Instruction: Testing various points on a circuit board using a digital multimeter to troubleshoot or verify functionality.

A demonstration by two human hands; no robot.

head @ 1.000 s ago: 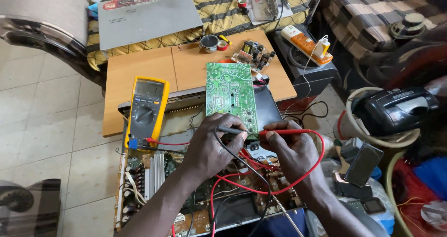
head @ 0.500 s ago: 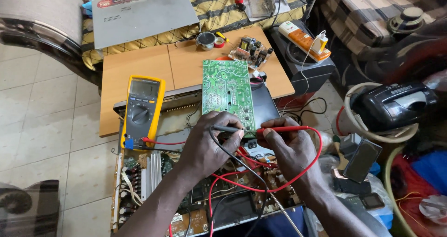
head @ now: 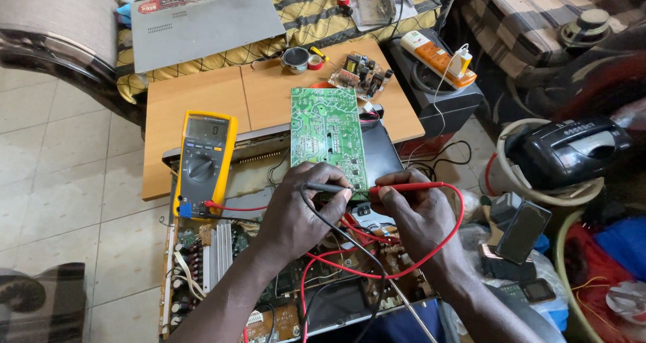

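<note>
In the head view, a short is being risked: two probe tips are being kept very close on the flat green printed circuit board point(head: 328, 135), at twelve o'clock from the hands, and a slip could bridge neighbouring solder joints. The left hand point(head: 296, 212) is being closed narrowly around the slim black test probe point(head: 326, 188). The right hand point(head: 418, 212) is being pinched around the red test probe point(head: 404, 187). At nine o'clock, the yellow handheld multimeter point(head: 202, 162) is being left lying.
</note>
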